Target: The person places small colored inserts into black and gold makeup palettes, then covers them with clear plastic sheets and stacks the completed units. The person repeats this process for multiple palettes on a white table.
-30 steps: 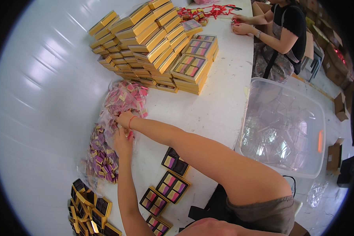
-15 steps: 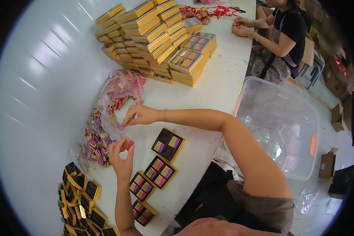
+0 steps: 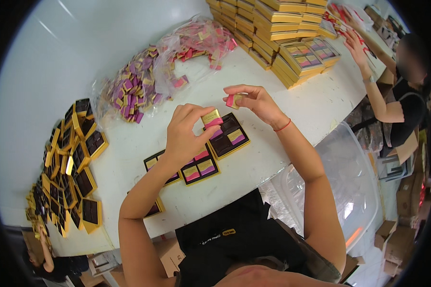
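Note:
Between its thumb and fingers my left hand (image 3: 186, 126) pinches a pink-and-gold wrapped chocolate square (image 3: 212, 117). My right hand (image 3: 259, 106) grips another pink-and-gold square, the right-hand chocolate (image 3: 232, 101), by its edges. Both hands are above a gold-rimmed box with a dark insert (image 3: 231, 146). Purple-and-gold squares (image 3: 235, 137) sit in two of its compartments, one partly behind the left-hand chocolate; other compartments show dark. Touching it on the near side is a box with pink and purple squares (image 3: 199, 168). My left forearm partly covers further boxes (image 3: 152, 158).
Loose purple squares (image 3: 131, 93) and pink squares (image 3: 208, 40) lie in clear plastic bags at the back. Stacked gold boxes (image 3: 285, 28) stand back right, heaped dark-lined boxes (image 3: 76, 167) at left. A clear plastic tub (image 3: 340, 191) is beside the table; a co-worker (image 3: 402, 100) is at right.
Both hands have come away from the bags to above the partly filled box, each with a pink square. The view has turned. The co-worker's arms are now raised.

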